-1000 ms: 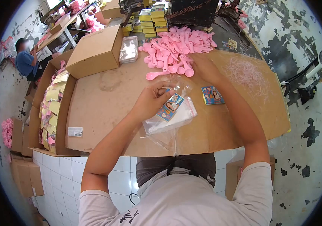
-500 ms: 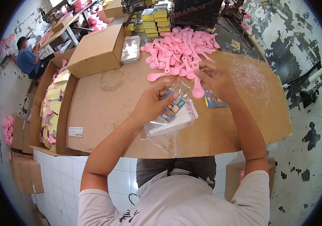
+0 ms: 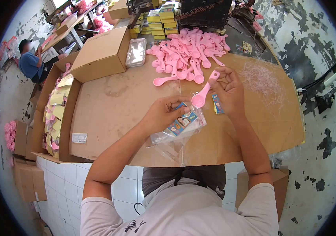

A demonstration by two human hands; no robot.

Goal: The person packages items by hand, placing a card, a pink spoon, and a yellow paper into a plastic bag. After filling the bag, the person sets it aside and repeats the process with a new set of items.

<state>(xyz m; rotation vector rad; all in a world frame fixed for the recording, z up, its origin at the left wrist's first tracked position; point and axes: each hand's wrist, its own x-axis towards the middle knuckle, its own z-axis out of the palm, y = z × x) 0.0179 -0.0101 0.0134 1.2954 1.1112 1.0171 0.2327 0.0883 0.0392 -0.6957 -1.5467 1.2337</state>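
My left hand (image 3: 161,115) pinches a clear plastic bag with a blue printed card (image 3: 183,122) in it, thumb lying across the card's upper end. Between the fingers and thumb of my right hand (image 3: 231,92) is a pink measuring spoon (image 3: 203,94), gripped near the end of its handle. Its bowl points down and left, right at the upper end of the bagged card. More clear bags (image 3: 162,138) lie flat beneath my left hand. A small stack of blue cards (image 3: 217,105) is partly hidden behind my right hand. Beyond both hands lies a heap of pink spoons (image 3: 189,49).
On the left, an open carton (image 3: 66,128) holds many packed bags, beside a closed cardboard box (image 3: 97,57). A pack of clear bags (image 3: 136,53) and stacked cards (image 3: 168,21) stand at the back. Plastic strips (image 3: 262,80) lie right. A person (image 3: 31,65) sits far left.
My right hand has brought the spoon left and tilted it, so its bowl now meets the bagged card in view. My left hand has shifted slightly down with the bag.
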